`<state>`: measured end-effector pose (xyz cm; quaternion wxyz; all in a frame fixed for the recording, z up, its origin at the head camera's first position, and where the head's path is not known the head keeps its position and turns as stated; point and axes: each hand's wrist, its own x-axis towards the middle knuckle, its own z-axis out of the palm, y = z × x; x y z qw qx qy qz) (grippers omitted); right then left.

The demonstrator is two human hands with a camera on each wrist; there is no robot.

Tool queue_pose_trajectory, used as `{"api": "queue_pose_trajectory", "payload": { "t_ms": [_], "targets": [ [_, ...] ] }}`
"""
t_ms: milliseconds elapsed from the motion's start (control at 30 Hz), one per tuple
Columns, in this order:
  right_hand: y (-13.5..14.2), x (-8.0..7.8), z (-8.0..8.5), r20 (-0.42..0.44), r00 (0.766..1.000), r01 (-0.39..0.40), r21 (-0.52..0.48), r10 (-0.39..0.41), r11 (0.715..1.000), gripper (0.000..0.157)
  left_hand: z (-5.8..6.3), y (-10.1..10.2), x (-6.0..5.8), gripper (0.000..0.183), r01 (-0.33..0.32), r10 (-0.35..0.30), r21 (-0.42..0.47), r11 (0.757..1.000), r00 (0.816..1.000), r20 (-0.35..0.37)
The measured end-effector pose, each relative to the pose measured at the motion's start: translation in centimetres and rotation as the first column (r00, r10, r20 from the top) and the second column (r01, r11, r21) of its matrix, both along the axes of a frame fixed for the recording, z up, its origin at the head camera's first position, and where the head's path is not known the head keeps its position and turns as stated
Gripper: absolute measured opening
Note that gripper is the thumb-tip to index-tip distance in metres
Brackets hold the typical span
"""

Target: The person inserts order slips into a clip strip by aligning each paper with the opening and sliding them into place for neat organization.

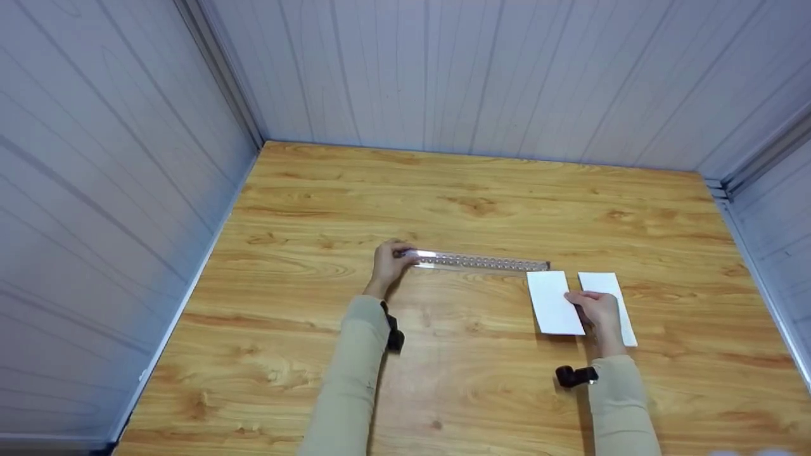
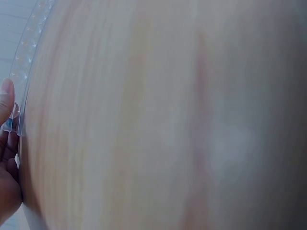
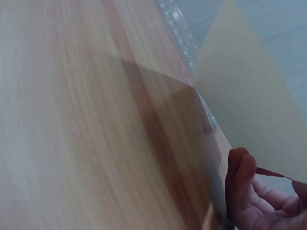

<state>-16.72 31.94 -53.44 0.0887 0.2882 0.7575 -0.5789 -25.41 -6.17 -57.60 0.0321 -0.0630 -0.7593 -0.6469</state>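
The left hand (image 1: 388, 261) pinches the clear strip (image 1: 485, 261) at its left end; a slack grip could let it swivel. The white card (image 1: 552, 304), pinched at one edge by the right hand (image 1: 600, 311) above the surface (image 1: 469, 354), might bend or nudge the strip. That hand partly hides a second card (image 1: 599, 282). No writing is legible.

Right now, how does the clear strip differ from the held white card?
The clear strip is see-through and patterned; the white card is plain. The strip is longer and narrower than the card. The left hand holds the strip, the right hand the card. Both have straight edges.
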Motion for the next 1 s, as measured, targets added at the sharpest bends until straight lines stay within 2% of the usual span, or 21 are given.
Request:
{"api": "queue_pose_trajectory", "payload": {
  "t_ms": [133, 267, 367, 433, 533, 600, 800, 900, 1000],
  "targets": [
    [-0.2, 0.0, 0.0, 0.007, 1.0, -0.015, -0.003, 0.015, 1.0, 0.014, 0.3, 0.0, 0.1, 0.018, 0.018, -0.018, 0.052, 0.999, 1.0, 0.003],
    [-0.3, 0.0, 0.0, 0.016, 0.999, -0.044, 0.047, 0.044, 0.998, 0.023, 1.6, 0.0, 0.8, 0.018, 0.036, -0.037, 0.09, 0.995, 0.999, 0.006],
    [-0.3, -0.1, -0.1, 0.017, 0.999, -0.044, 0.041, 0.044, 0.998, 0.018, 2.6, 0.1, 1.3, 0.018, 0.043, -0.044, 0.085, 0.995, 0.999, 0.009],
    [-0.3, -0.1, -0.1, 0.019, 0.999, -0.032, 0.036, 0.031, 0.999, 0.011, 2.8, 0.1, 1.4, 0.019, 0.047, -0.048, 0.084, 0.995, 0.999, 0.011],
    [-0.4, -0.1, -0.1, 0.013, 1.0, -0.012, -0.015, 0.012, 1.0, 0.006, 2.5, 0.1, 1.2, 0.019, 0.05, -0.051, 0.095, 0.994, 0.999, 0.016],
    [-0.5, -0.2, -0.2, 0.014, 1.0, 0.0, -0.037, 0.001, 0.999, 0.006, 1.8, 0.0, 0.9, 0.019, 0.046, -0.048, 0.101, 0.994, 0.999, 0.02],
    [-0.7, -0.3, -0.2, 0.015, 1.0, -0.008, -0.016, 0.009, 1.0, 0.009, 0.2, 0.0, 0.1, 0.019, 0.002, -0.002, 0.016, 1.0, 1.0, 0.001],
    [-1.0, -0.3, -0.1, 0.002, 1.0, 0.016, -0.088, -0.016, 0.996, 0.017, 0.1, -0.1, 0.0, 0.018, -0.004, 0.004, -0.001, 1.0, 1.0, -0.008],
    [-1.3, -0.3, -0.1, -0.01, 0.999, 0.039, -0.168, -0.042, 0.985, 0.022, 0.1, -0.1, 0.0, 0.018, -0.003, 0.003, 0.023, 1.0, 1.0, 0.01]
  ]
}}
